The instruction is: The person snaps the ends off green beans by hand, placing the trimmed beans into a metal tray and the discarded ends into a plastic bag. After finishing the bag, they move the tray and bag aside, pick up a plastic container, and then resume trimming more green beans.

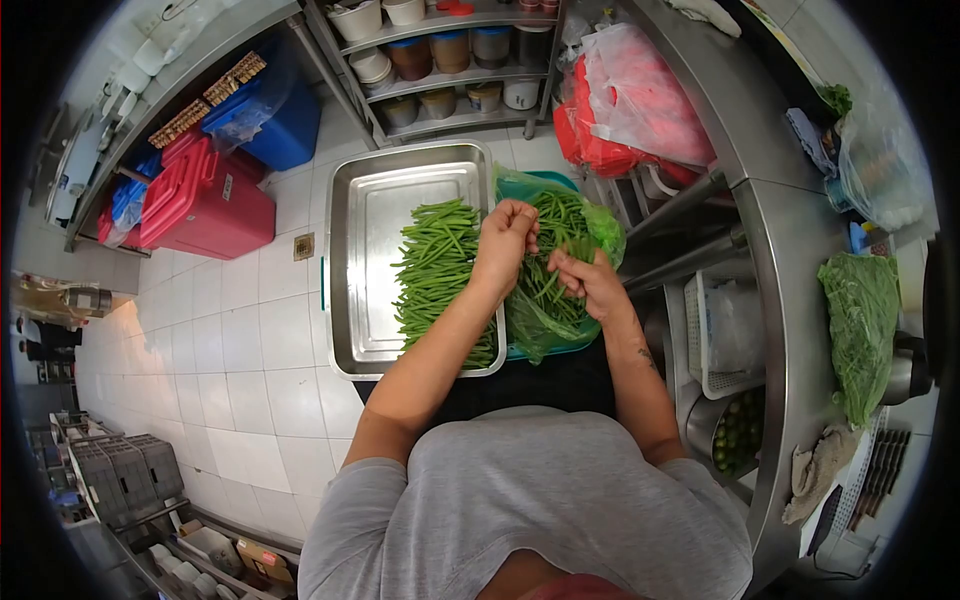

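Note:
Cut-looking green beans (435,285) lie in a thick pile along the right side of a steel tray (368,250). Against the tray's right edge is an open green plastic bag (605,228) with more green beans (560,213) inside, resting in a teal container (518,352). My left hand (507,240) is closed above the tray's right rim, fingertips pinched; what they hold is too small to make out. Over the bag, my right hand (592,280) pinches green beans, slightly blurred, between thumb and fingers.
Steel shelves (455,75) with lidded tubs stand ahead. Left are a pink bin (215,200) and a blue bin (275,120). A steel counter (790,280) runs along the right, with red bags (640,100) by it and a white basket (725,335) below.

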